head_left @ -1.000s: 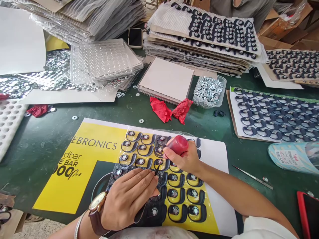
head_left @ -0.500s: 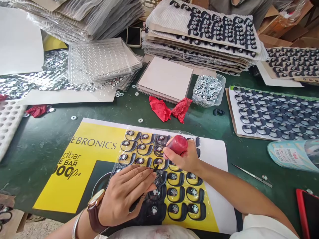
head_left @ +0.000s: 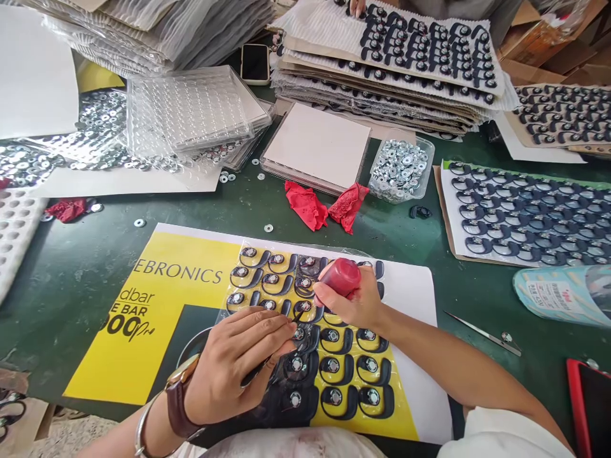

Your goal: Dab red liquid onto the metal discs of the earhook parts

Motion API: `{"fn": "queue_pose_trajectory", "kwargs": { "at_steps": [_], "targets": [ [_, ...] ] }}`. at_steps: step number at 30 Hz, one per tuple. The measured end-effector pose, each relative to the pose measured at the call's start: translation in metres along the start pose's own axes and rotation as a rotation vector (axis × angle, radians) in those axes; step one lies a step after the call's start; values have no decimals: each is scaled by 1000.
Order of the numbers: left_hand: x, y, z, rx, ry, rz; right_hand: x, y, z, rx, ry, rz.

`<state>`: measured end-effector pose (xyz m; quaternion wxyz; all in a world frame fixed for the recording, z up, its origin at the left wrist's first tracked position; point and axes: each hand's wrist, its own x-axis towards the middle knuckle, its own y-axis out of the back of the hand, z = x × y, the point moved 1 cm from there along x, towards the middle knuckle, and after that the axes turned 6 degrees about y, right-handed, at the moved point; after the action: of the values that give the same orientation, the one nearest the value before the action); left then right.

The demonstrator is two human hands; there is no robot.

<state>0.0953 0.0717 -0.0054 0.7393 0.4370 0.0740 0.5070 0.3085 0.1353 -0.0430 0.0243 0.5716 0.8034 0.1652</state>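
My right hand (head_left: 360,305) is closed around a red squeeze bottle (head_left: 342,277), tipped over the rows of parts, its nozzle hidden from me. Between the fingers of my left hand (head_left: 243,356) is a slim black pointed tool (head_left: 258,372), possibly tweezers; its tip touches or hovers by one ear-hook part. Black ear-hook parts (head_left: 334,366) with round silver pieces lie in rows on clear plastic. Below them is a yellow and white printed sheet (head_left: 128,305). My left hand covers some of the parts.
Metal washers fill a clear tub (head_left: 401,168) behind two red crumpled scraps (head_left: 305,207). Steel tweezers (head_left: 482,332) lie at right, near a blue patterned packet (head_left: 548,296). Stacked part-filled sheets (head_left: 382,89) stand at the back, with another person's fingers (head_left: 357,7) above.
My left hand has drawn slightly left, with the black tool's tip still by the same part. My right hand and the bottle barely move. Another person's fingers have appeared at the back stack.
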Motion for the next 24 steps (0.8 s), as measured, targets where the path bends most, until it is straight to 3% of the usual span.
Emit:
{"fn": "queue_pose_trajectory", "kwargs": {
  "at_steps": [15, 20, 24],
  "targets": [
    [20, 8, -9, -143, 134, -13, -2, -4, 2, 72, 35, -78],
    [19, 8, -12, -153, 161, -9, -4, -3, 3, 133, 50, 14],
    [14, 5, -9, -124, 90, 0, -2, 0, 4, 90, -30, 87]
  ]
}}
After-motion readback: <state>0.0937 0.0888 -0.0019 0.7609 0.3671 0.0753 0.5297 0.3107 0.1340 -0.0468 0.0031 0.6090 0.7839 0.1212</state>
